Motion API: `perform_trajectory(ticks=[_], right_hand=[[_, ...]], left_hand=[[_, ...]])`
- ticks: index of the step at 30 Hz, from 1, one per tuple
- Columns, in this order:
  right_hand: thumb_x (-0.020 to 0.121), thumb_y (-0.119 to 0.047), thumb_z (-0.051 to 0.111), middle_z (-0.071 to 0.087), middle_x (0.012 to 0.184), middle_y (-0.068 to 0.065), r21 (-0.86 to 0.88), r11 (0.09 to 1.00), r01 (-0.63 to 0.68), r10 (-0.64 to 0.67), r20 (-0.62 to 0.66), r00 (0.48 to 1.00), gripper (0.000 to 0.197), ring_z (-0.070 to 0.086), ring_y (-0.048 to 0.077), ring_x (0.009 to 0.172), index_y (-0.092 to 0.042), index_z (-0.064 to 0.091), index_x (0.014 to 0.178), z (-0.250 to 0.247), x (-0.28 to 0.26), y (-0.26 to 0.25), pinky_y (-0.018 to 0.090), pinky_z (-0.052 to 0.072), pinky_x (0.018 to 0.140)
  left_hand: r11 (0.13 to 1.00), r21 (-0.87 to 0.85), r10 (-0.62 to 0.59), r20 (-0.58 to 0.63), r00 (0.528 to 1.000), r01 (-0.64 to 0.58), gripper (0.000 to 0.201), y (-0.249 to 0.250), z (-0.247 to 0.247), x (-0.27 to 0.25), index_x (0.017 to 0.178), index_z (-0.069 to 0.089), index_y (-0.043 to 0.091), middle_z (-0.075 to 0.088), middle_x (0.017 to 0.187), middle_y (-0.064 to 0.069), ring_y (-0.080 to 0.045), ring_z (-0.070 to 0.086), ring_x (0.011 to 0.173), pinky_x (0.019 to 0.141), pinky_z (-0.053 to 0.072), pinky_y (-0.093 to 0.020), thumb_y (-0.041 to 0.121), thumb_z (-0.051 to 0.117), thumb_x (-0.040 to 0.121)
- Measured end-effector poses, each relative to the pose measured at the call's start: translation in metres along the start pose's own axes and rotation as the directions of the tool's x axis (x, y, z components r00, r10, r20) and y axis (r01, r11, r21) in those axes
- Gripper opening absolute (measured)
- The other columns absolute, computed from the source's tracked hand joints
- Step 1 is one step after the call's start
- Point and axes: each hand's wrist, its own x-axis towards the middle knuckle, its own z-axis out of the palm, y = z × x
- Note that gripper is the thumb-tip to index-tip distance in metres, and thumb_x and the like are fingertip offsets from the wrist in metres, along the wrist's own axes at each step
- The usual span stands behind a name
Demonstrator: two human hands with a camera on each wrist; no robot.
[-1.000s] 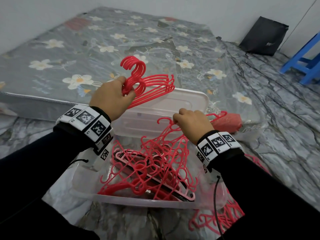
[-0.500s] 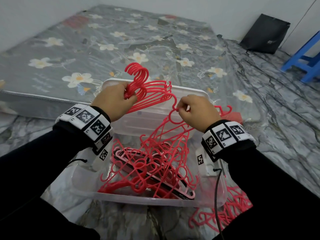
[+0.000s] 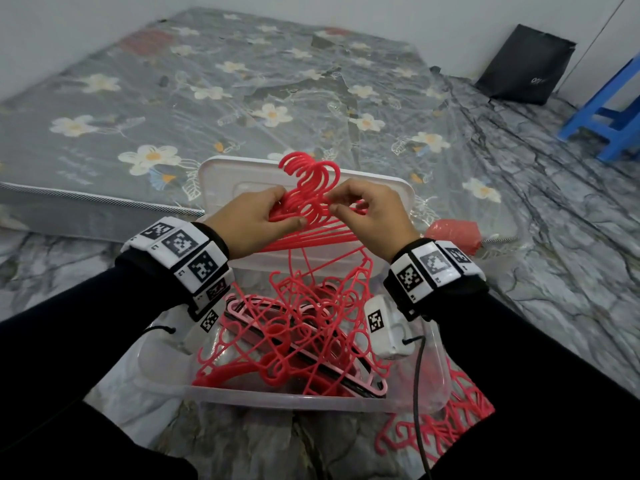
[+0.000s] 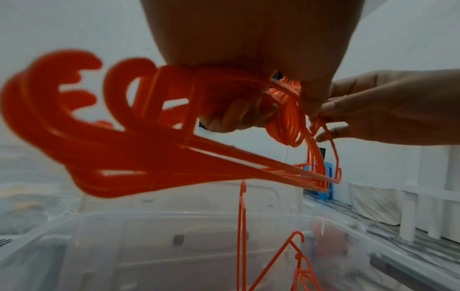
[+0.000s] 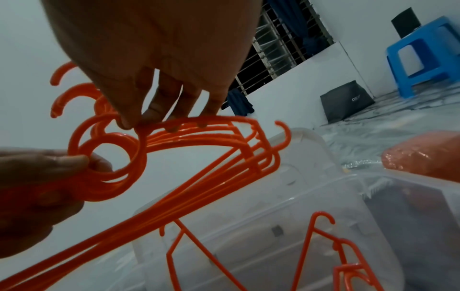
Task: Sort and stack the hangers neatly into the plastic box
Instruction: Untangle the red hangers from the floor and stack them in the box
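My left hand [image 3: 273,211] grips a bundle of red hangers [image 3: 308,178] by the necks, hooks up, above the far end of the clear plastic box [image 3: 277,400]. My right hand [image 3: 341,202] pinches one more red hanger [image 5: 199,123] at its neck, laid against that bundle. In the left wrist view the bundle [image 4: 149,153] fans out below my curled fingers [image 4: 231,116]. In the right wrist view my fingertips [image 5: 161,112] sit on the top hanger's shoulder. Several tangled red hangers [image 3: 294,327] and a pink-and-black one [image 3: 311,358] lie in the box.
The box lid [image 3: 225,174] leans against a floral mattress [image 3: 173,98]. More red hangers [image 3: 450,427] lie on the marble floor to the right of the box. A red bag [image 3: 453,233] is near the lid; a blue stool [image 3: 609,123] and a black bag [image 3: 523,67] stand far right.
My right hand lifted one hanger out of the pile in the box and brought it up against the bundle. My left hand shifted the bundle right and toward the centre.
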Motion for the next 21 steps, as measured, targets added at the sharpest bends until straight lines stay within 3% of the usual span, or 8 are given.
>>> perform_trajectory(ticks=[2, 5, 7, 11, 13, 16, 18, 21], right_hand=[[0.079, -0.004, 0.070, 0.065, 0.078, -0.011, -0.040, 0.999, 0.002, -0.004, -0.048, 0.999, 0.013, 0.059, -0.007, 0.074, -0.011, 0.070, 0.089, -0.003, 0.003, 0.007, 0.001, 0.039, 0.071], [0.080, -0.004, 0.065, 0.067, 0.083, -0.002, -0.233, 0.969, -0.079, 0.071, -0.047, 0.996, 0.010, 0.062, 0.010, 0.076, -0.013, 0.068, 0.085, -0.011, 0.006, 0.025, 0.016, 0.047, 0.073], [0.083, -0.005, 0.059, 0.070, 0.089, 0.003, -0.409, 0.904, -0.123, 0.173, 0.088, 0.981, 0.012, 0.064, 0.019, 0.082, -0.012, 0.068, 0.084, -0.013, 0.002, 0.040, 0.028, 0.050, 0.077], [0.085, -0.012, 0.055, 0.069, 0.105, 0.003, -0.662, 0.745, -0.088, 0.391, 0.325, 0.861, 0.020, 0.062, 0.023, 0.102, -0.017, 0.069, 0.099, 0.009, -0.015, 0.066, 0.027, 0.046, 0.084], [0.087, -0.018, 0.057, 0.066, 0.113, 0.005, -0.694, 0.719, -0.047, 0.443, 0.404, 0.800, 0.022, 0.059, 0.026, 0.108, -0.017, 0.066, 0.107, 0.031, -0.020, 0.075, 0.030, 0.046, 0.088], [0.089, -0.028, 0.058, 0.064, 0.115, 0.010, -0.662, 0.749, -0.032, 0.463, 0.489, 0.739, 0.028, 0.059, 0.029, 0.108, -0.015, 0.061, 0.113, 0.064, -0.032, 0.084, 0.028, 0.042, 0.079], [0.089, -0.026, 0.057, 0.062, 0.118, 0.013, -0.647, 0.762, -0.027, 0.467, 0.520, 0.715, 0.034, 0.059, 0.031, 0.110, -0.012, 0.055, 0.119, 0.084, -0.040, 0.089, 0.028, 0.041, 0.079], [0.089, -0.021, 0.057, 0.059, 0.121, 0.019, -0.665, 0.746, -0.032, 0.501, 0.530, 0.684, 0.045, 0.057, 0.035, 0.112, -0.007, 0.043, 0.129, 0.106, -0.048, 0.091, 0.039, 0.048, 0.089]], left_hand=[[0.999, 0.046, -0.002, -0.002, 1.000, 0.002, 0.024, -0.002, 0.001, 0.001, 0.084, 0.050, 0.021, 0.051, 0.067, 0.007, -0.006, 0.047, 0.061, 0.054, 0.032, -0.024, 0.043, 0.057, 0.089], [0.995, 0.094, -0.037, -0.034, 0.999, 0.040, 0.021, -0.004, 0.000, 0.000, 0.087, 0.053, 0.018, 0.055, 0.071, 0.003, -0.014, 0.051, 0.065, 0.058, 0.038, -0.030, 0.040, 0.054, 0.089], [0.993, 0.097, -0.063, -0.074, 0.995, 0.070, 0.020, -0.006, -0.005, 0.000, 0.089, 0.056, 0.016, 0.056, 0.073, 0.001, -0.020, 0.052, 0.069, 0.063, 0.040, -0.033, 0.036, 0.053, 0.088], [0.992, 0.019, -0.123, -0.163, 0.979, 0.128, 0.014, -0.007, -0.009, 0.002, 0.079, 0.054, 0.020, 0.054, 0.066, 0.004, -0.011, 0.050, 0.062, 0.054, 0.034, -0.026, 0.032, 0.058, 0.084], [0.987, -0.021, -0.163, -0.194, 0.967, 0.162, 0.015, -0.007, -0.010, 0.002, 0.080, 0.055, 0.020, 0.058, 0.065, 0.005, -0.007, 0.052, 0.061, 0.053, 0.035, -0.022, 0.034, 0.061, 0.081], [0.984, -0.038, -0.177, -0.184, 0.967, 0.173, 0.017, -0.007, -0.010, 0.003, 0.080, 0.054, 0.022, 0.059, 0.065, 0.004, -0.007, 0.054, 0.061, 0.054, 0.037, -0.023, 0.037, 0.064, 0.078], [0.988, -0.012, -0.157, -0.170, 0.973, 0.157, 0.017, -0.008, -0.010, 0.003, 0.074, 0.050, 0.026, 0.057, 0.062, 0.004, -0.008, 0.052, 0.059, 0.054, 0.037, -0.027, 0.036, 0.063, 0.079], [0.987, 0.019, -0.152, -0.168, 0.974, 0.157, 0.021, -0.012, -0.011, 0.004, 0.069, 0.046, 0.028, 0.053, 0.062, 0.006, -0.010, 0.050, 0.059, 0.056, 0.035, -0.030, 0.036, 0.061, 0.081]])
